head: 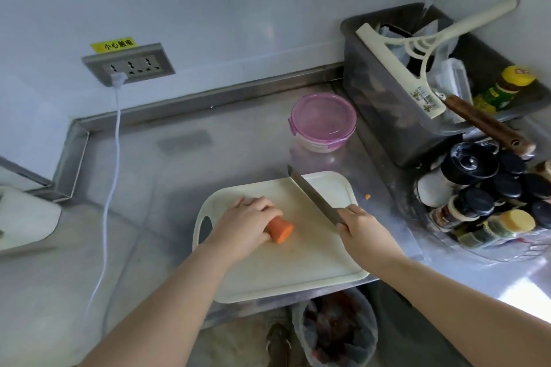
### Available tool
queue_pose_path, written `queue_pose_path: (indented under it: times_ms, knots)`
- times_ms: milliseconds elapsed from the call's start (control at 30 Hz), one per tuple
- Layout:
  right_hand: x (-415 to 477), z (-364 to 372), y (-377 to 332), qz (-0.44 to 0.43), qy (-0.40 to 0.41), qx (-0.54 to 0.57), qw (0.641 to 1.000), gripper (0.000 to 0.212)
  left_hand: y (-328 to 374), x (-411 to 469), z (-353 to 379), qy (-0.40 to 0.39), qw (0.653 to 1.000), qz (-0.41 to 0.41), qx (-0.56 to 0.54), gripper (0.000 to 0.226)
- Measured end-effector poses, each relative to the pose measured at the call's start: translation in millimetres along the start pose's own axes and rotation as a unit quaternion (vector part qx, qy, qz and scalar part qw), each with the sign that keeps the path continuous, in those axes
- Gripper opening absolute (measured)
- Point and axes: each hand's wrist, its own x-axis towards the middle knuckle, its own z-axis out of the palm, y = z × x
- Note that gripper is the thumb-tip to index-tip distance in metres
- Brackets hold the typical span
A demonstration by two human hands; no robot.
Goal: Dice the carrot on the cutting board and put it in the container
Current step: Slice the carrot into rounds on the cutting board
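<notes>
Carrot (279,230) – a short stub from what I can see – lies on the board (298,265), left of its middle. Its long axis runs from upper left to lower right in my view, and the flat cut face points lower right, toward the right hand (362,232); the other end is hidden under the left hand (246,217). That hand is curled over the carrot from above and grasps it, fingers wrapped across the top. The right hand is clenched round the handle of a knife (313,195), whose blade slants up and to the left, away from the person, with the tip reaching just past the board's far edge. The blade sits well to the right of the carrot, not on it; I cannot tell whether its edge touches the board. Beyond the board's far right corner stands the container (316,144) on the steel counter (179,164), its pink lid (323,119) on. One small orange bit (367,196) lies on the counter just right of the board. Farther right I see a cluster of dark-capped jars (489,194) and a grey tub (384,104) – on the back wall, a socket (128,64) with a white cable (114,158) hanging down.
</notes>
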Motion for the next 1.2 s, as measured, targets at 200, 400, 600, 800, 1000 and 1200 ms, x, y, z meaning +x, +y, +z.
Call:
queue_pose_path:
  times_ms: [200,400,600,800,1000,1200]
  knots:
    - [6.1,-5.6,-0.9,0.006,-0.048,-0.105,0.993,0.030,35.1,2.3,17.5,0.085,0.979,-0.129,-0.135,0.042]
    - [5.4,6.8,-2.5,0.023,-0.042,-0.130,0.990,0.036,42.9,-3.0,28.6,0.103,0.969,-0.148,-0.169,0.049]
    - [10.7,-4.8,-8.9,0.013,-0.044,-0.098,0.994,0.023,51.1,-2.7,29.1,0.115,0.946,-0.195,-0.234,0.042]
    - [-19.2,-27.9,-27.9,-0.036,0.002,-0.076,0.996,0.015,61.3,-1.0,28.4,0.140,0.936,-0.218,-0.239,0.035]
    - [-33.8,-24.4,-36.4,-0.038,-0.019,-0.094,0.995,0.024,61.8,-0.3,27.5,0.136,0.935,-0.225,-0.240,0.034]
    - [-34.9,-23.0,-38.9,-0.029,-0.038,-0.108,0.993,0.027,63.7,-0.9,25.2,0.135,0.935,-0.229,-0.233,0.032]
